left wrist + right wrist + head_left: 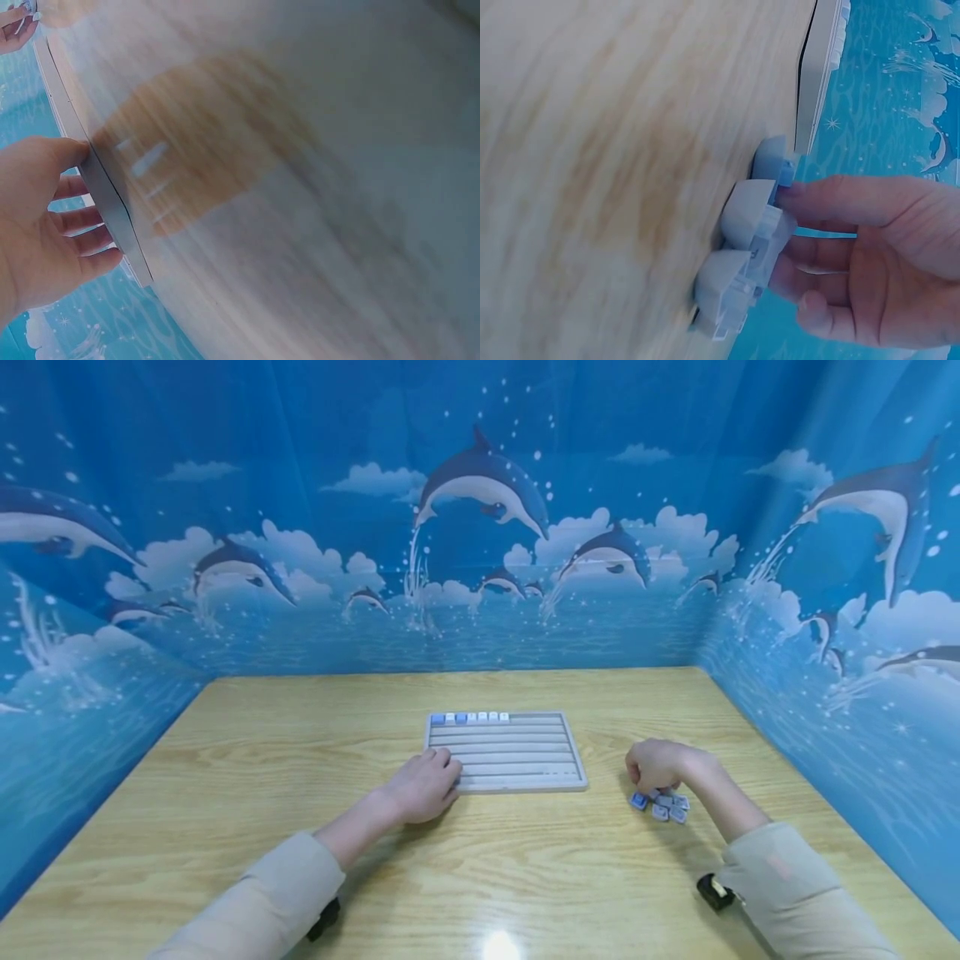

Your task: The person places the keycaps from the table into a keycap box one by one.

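A grey ribbed tray (pixel 517 752) lies on the table, with several white and blue keycaps (pixel 471 717) lined up in its far row from the left. My left hand (pixel 425 787) holds the tray's near left corner. In the left wrist view its thumb (pixel 71 152) presses the front wall, the other fingers lying beyond the edge. To the tray's right, my right hand (pixel 660 764) reaches down over a small pile of loose keycaps (pixel 661 813), one blue among grey ones. Thumb and fingers close about a pale keycap (pixel 782 231), partly hidden by others in the right wrist view.
The wooden table (pixel 300 727) ends at a blue dolphin-print curtain (pixel 337 635) at the back and both sides. Black wrist straps (pixel 715 892) show under the pale sleeves (pixel 795 885).
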Demonstrator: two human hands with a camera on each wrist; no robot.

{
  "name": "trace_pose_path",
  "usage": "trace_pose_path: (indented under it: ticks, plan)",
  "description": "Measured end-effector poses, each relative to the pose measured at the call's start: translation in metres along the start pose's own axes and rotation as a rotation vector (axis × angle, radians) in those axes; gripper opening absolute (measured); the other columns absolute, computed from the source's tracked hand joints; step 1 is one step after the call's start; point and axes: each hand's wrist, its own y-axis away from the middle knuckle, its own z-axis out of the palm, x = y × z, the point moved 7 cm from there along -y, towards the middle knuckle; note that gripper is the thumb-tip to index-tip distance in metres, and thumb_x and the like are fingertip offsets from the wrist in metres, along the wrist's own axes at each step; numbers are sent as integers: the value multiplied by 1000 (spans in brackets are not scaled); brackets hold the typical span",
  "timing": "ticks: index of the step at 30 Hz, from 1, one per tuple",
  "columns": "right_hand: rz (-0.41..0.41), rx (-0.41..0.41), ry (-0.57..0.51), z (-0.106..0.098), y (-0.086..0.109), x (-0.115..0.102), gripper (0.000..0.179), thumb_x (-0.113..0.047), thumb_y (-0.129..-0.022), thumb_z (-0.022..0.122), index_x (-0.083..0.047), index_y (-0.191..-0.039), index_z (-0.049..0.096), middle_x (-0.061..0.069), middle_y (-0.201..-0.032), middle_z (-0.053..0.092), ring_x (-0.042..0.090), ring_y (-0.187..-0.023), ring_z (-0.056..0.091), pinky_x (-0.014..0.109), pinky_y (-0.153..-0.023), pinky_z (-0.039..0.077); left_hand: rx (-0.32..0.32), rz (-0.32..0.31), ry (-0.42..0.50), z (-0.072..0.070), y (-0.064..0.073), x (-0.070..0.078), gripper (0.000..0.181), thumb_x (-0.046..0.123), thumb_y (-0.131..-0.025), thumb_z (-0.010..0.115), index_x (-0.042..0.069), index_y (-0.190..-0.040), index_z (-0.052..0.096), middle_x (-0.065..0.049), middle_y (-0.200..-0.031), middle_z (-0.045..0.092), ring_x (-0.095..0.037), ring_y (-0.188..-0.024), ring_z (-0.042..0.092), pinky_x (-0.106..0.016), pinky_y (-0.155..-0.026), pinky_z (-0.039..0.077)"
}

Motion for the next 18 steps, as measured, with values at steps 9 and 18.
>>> trace_pose_path:
  ticks: [9,18]
  plan:
    - [-44,28,-6,-2,1,-3,11,0,-77,63,-8,-78,56,2,-76,52,14,-64,49,27,-56,42,11,6,-11,2,-1,-1,16,27,-93,55,11,-97,54,-4,-90,45,-18,-81,44,-33,-72,42]
    - [-56,51,5,-4,0,-4,8,-1,-77,62,-7,-82,58,1,-79,54,15,-69,51,31,-62,45,22,17,1,2,0,-1,16,26,-93,55,11,-97,54,-4,-91,46,-18,-82,44,-33,-72,42]
